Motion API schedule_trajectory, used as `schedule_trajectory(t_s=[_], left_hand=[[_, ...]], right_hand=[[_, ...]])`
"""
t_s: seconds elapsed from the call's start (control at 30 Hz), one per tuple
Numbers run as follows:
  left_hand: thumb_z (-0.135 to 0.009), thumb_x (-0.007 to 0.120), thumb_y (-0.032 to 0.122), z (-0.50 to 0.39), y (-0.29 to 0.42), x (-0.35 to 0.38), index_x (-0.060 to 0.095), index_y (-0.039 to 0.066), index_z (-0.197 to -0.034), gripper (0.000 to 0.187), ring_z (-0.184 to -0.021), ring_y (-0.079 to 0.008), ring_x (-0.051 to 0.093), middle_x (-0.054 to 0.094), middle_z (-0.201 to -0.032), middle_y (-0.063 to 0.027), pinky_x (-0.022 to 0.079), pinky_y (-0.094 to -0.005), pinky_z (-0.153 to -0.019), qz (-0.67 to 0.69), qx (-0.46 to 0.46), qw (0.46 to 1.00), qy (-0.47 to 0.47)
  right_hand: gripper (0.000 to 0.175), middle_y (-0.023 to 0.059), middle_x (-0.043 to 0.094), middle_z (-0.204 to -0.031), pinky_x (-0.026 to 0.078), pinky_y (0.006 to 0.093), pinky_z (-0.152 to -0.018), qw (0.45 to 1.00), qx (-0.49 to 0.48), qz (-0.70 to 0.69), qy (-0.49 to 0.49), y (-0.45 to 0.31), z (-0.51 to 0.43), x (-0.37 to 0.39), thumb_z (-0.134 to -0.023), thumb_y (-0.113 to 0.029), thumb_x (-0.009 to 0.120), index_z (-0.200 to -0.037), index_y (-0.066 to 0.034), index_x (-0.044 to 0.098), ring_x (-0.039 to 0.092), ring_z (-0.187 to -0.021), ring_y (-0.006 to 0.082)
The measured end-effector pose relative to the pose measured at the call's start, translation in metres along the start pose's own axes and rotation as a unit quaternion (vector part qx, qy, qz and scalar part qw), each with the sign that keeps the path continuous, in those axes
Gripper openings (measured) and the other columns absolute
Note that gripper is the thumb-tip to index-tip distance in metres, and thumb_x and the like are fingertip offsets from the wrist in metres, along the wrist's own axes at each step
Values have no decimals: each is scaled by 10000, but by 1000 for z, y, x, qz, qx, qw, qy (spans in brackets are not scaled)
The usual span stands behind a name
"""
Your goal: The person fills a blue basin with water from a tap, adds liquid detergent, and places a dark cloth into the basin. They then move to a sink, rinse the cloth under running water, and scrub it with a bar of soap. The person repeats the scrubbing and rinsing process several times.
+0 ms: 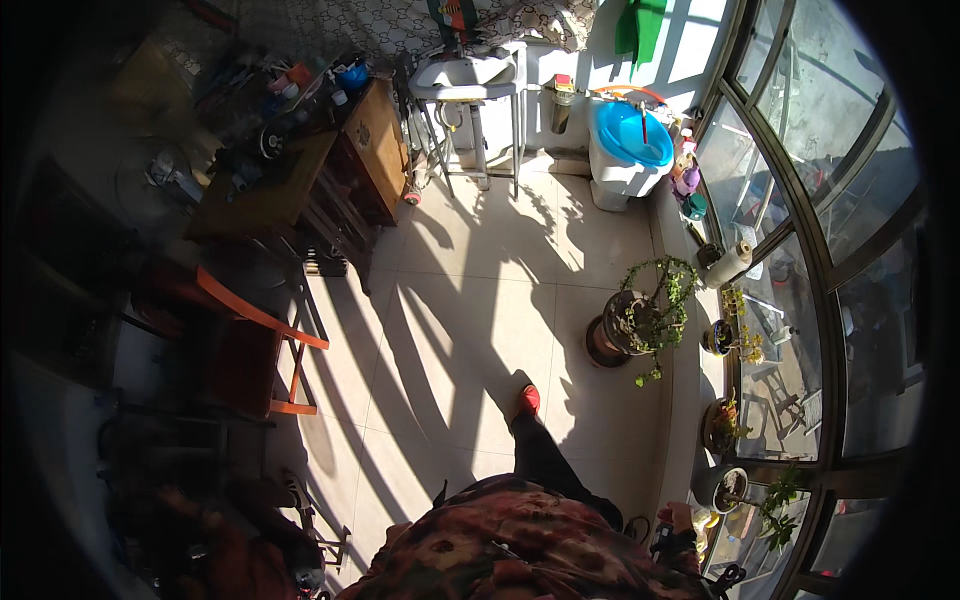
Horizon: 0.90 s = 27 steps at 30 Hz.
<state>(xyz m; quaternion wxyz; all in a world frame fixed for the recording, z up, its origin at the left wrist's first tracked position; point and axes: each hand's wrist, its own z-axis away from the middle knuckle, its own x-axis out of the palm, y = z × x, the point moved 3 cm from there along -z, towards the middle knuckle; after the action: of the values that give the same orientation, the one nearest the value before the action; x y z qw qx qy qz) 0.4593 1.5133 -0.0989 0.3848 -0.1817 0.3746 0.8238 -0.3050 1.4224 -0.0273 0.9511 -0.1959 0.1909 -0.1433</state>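
My left hand is out of view. My right hand (677,516) hangs at my side by the window sill, small in the picture; whether its fingers hold anything is unclear. Closest to it is a grey plant pot (720,489) with a leafy plant leaning toward the glass. Below me are my floral top (517,536) and one leg ending in a red shoe (529,400) on the tiled floor (457,315). Ahead on the right, a trailing succulent (667,300) grows in a large round pot (621,322).
A washbasin (469,75) on a metal stand and a blue basin (634,135) on a white tub stand ahead. On the left are a cluttered wooden desk (281,180) and a wooden chair (255,352). Another person (232,540) is in shadow at lower left. Windows (787,390) line the right.
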Motion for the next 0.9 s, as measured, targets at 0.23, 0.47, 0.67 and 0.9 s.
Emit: schedule_trajectory(t_s=[0.23, 0.47, 0.67, 0.9], left_hand=[[-886, 592, 307, -70, 89, -138, 555, 77, -704, 296, -522, -259, 602, 583, -603, -81, 505, -424, -497, 208, -206, 953, 77], [-877, 600, 275, -143, 157, -190, 533, 84, -688, 277, -493, -250, 575, 554, -590, -74, 497, -411, -469, 289, -251, 918, 105], [-869, 607, 247, -228, 180, -233, 513, 90, -674, 268, -467, -241, 551, 528, -580, -68, 490, -399, -444, 347, -275, 892, 91], [-860, 616, 215, -374, 170, -327, 490, 97, -658, 266, -438, -231, 523, 499, -568, -61, 482, -386, -415, 481, -272, 831, 64]], right_hand=[[192, 80, 674, -762, 484, 304, -479, 983, -145, 61, -96, -284, -80, 154, -937, -188, 541, -1037, -55, 636, 663, -627, 172], [224, 95, 683, -745, 511, 295, -473, 930, -274, 166, -179, -521, -86, 317, -940, -157, 564, -1049, -4, 685, 659, -559, 166], [256, 106, 687, -758, 532, 295, -562, 867, -373, 209, -255, -627, -47, 429, -926, -163, 597, -1049, 45, 681, 661, -665, 161], [225, 118, 692, -762, 540, 315, -535, 896, -336, 241, -162, -711, -71, 471, -937, -140, 584, -1045, 29, 688, 675, -629, 187]])
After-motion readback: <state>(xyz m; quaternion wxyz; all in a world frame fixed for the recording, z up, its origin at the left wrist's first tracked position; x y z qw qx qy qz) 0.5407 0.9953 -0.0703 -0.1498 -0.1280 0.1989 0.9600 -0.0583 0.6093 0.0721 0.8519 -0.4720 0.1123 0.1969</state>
